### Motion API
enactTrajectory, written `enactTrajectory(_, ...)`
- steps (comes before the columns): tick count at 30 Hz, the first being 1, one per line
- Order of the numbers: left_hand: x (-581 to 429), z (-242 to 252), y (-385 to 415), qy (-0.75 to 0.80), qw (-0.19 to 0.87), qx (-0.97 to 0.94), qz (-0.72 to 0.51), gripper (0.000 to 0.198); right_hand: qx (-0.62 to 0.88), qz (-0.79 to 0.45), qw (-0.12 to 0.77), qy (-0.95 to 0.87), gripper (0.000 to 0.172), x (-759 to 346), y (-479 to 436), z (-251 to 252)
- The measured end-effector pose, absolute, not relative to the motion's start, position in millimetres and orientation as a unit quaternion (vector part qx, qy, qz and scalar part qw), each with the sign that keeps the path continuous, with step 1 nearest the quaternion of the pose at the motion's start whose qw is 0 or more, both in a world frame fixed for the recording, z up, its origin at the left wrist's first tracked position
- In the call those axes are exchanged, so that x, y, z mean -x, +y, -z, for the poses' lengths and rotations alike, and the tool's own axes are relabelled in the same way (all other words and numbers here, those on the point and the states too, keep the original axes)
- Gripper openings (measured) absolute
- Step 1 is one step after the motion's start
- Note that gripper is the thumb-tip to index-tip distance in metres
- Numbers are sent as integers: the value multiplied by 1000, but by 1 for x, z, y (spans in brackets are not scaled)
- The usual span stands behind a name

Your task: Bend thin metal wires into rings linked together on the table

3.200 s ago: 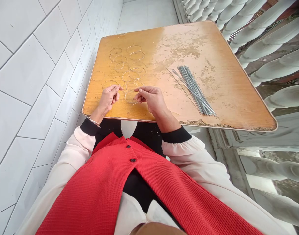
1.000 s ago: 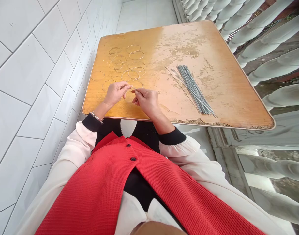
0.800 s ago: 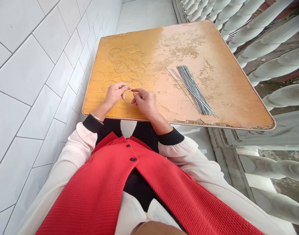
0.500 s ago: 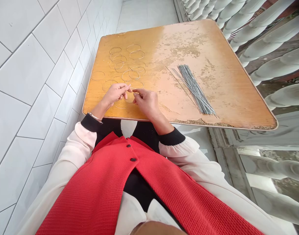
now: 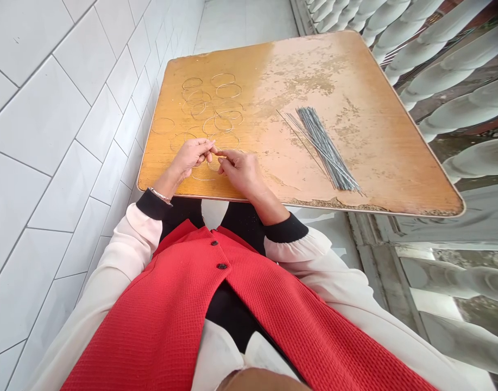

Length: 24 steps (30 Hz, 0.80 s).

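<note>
Near the table's front edge, my left hand [image 5: 194,154] is closed in a pinch, fingertips pointing right. My right hand [image 5: 241,169] is pinched too, its fingertips meeting those of my left. Between them seems to be a thin wire ring [image 5: 213,165], partly hidden by the fingers. Several thin wire rings [image 5: 228,90] lie on the table beyond my hands, some overlapping. Right of my right hand rests a bundle of straight grey wires [image 5: 326,146], with a few loose wires [image 5: 300,136] along its left side.
The worn wooden table [image 5: 415,179] has peeling patches. A white tiled wall [image 5: 89,76] runs close along the left. White balusters [image 5: 448,81] stand beyond the table's right edge.
My right hand has shifted slightly left and down, bringing its fingertips closer to my left hand. My left hand has barely moved.
</note>
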<state>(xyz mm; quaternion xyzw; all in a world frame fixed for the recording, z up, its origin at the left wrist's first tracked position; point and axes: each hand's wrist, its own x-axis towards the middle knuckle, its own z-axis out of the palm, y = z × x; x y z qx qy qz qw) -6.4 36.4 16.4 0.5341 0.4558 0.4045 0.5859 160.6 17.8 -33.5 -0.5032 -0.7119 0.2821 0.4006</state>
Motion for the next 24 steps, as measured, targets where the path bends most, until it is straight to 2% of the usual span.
enactTrajectory(14,5,-15,34,441,600,-531,-403,34,483,-296,409,-716,28,-158,17,33)
enactTrajectory(19,6,-16,34,444,597,-530,-407,33,476,-349,424,-687,27,-158,21,36)
enactTrajectory(24,13,-13,35,446,594,-536,-401,22,494,-397,473,-612,22,-158,23,35)
